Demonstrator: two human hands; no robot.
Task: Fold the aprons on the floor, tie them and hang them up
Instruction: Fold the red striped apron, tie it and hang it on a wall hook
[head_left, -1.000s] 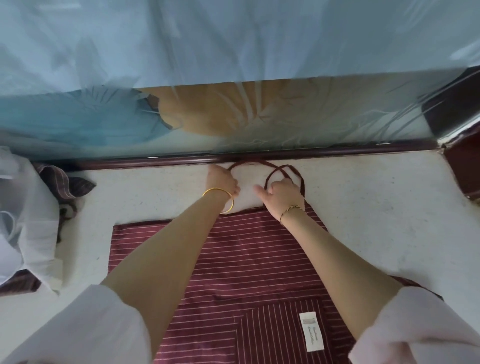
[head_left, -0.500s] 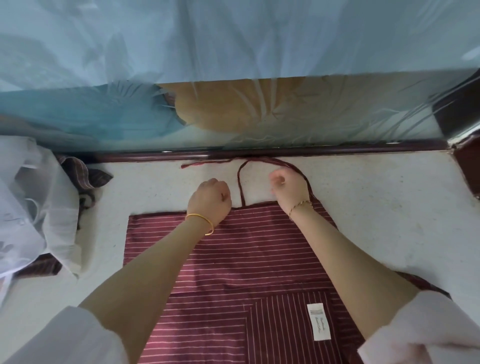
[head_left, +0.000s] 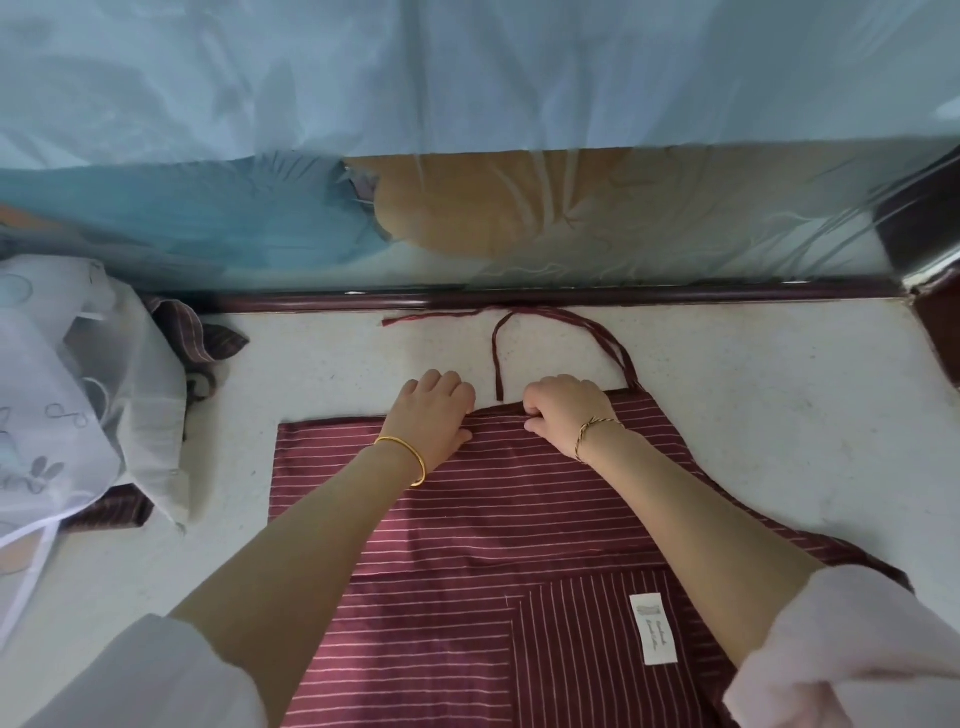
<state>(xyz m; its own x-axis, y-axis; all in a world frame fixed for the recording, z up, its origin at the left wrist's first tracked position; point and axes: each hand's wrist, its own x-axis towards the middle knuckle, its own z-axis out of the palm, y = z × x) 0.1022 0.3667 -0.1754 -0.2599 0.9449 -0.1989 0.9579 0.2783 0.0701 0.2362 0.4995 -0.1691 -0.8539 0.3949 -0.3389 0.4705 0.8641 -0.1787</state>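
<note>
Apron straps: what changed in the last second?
Both hands let go of the straps, which now lie loose on the floor, and drew back to the apron's top edge. The right hand pinches that hem; the left hand sits curled on it, grip unclear. Apron body and white label stayed put.

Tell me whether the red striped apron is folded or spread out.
Spread out. The apron lies flat on the floor, label showing, straps loose; left hand and right hand hold its top edge.
</note>
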